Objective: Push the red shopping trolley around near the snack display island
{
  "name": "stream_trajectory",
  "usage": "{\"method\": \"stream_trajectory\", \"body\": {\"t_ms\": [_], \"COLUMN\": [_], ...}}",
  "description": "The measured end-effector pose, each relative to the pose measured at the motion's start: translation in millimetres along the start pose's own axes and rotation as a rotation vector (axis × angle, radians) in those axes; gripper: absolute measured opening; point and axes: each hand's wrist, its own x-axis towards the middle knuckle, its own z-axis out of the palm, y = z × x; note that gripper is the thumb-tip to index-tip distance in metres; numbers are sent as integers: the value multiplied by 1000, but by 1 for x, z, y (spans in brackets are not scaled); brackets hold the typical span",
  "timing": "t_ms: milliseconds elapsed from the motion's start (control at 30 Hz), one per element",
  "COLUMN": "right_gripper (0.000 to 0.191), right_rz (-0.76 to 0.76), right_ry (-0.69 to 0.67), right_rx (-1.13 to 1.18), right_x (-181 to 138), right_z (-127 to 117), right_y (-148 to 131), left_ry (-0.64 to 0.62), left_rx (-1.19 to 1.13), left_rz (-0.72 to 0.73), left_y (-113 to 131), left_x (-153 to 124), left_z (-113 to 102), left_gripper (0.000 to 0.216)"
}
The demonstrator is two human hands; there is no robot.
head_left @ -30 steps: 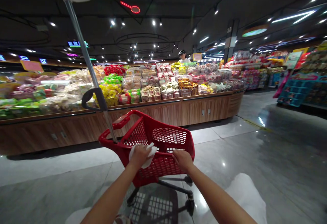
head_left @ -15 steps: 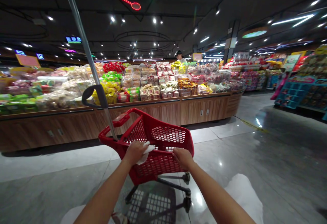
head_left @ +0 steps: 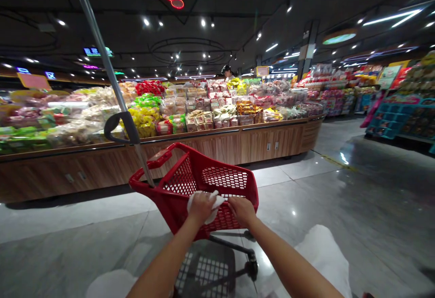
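Note:
A red plastic shopping cart (head_left: 176, 198) with perforated basket walls stands right in front of me. My left hand (head_left: 201, 207) is closed on a white cloth (head_left: 215, 202), pressing it over the basket's near rim. Whether the cloth is fabric or paper I cannot make out. On the same rim, just to the right, my right hand (head_left: 242, 211) is closed around the edge of the cart. A grey metal pole with a dark loop grip (head_left: 121, 127) rises from the cart's handle end at the left.
Beyond the cart runs a long wood-panelled display counter (head_left: 217, 147) piled with packaged snacks. A person (head_left: 227, 71) is partly visible behind it. At right stands a blue display rack (head_left: 390, 114). Grey tiled floor (head_left: 306, 203) extends to the right.
My left hand has slid right along the basket rim with the white cloth, closer to my right hand. The right hand keeps its place. The person behind the counter appears further left.

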Motion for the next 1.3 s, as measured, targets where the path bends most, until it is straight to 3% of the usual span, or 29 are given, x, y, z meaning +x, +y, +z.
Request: {"method": "stream_trajectory", "body": {"t_ms": [100, 167, 267, 467, 567, 633, 700, 933, 1033, 1133, 1300], "right_gripper": [23, 23, 27, 29, 30, 31, 30, 29, 29, 30, 28], "right_rz": [-43, -58, -43, -24, -14, -1, 14, -1, -15, -39, -73], "right_ry": [-5, -20, -43, -79, -84, -73, -69, -22, -31, -69, -78], "right_rx": [15, 6, -28, -54, -52, -57, -68, -50, -40, -50, -45], "right_x": [-3, -3, -2, 3, 4, 4, 3, -2, -3, -2, -1], "right_z": [-2, -4, -6, -11, -14, -14, -13, -5, -4, -6, -14], "right_y": [3, 7, 13, 19, 18, 15, 11, 4, 10, 17, 26], "left_ry": [-11, -15, -12, 3, -8, 24, 60, 12, -4, -52, -71], "left_rx": [-39, -53, -51, 62, 97, 109, 91, -87, -100, -48, 95], "left_rz": [46, 100, 133, 92, 99, 43, -28, -46, -24, 77, 101], "left_y": [37, 34, -5, -127, -153, -148, -129, -5, 26, 15, -75], "left_x": [14, 16, 6, -32, -42, -43, -38, 1, 11, 9, -22], "left_z": [14, 15, 4, -48, -64, -63, -53, -2, 5, -1, -36], "left_gripper": [31, 30, 30, 36, 33, 32, 34, 31, 30, 31, 39]}}
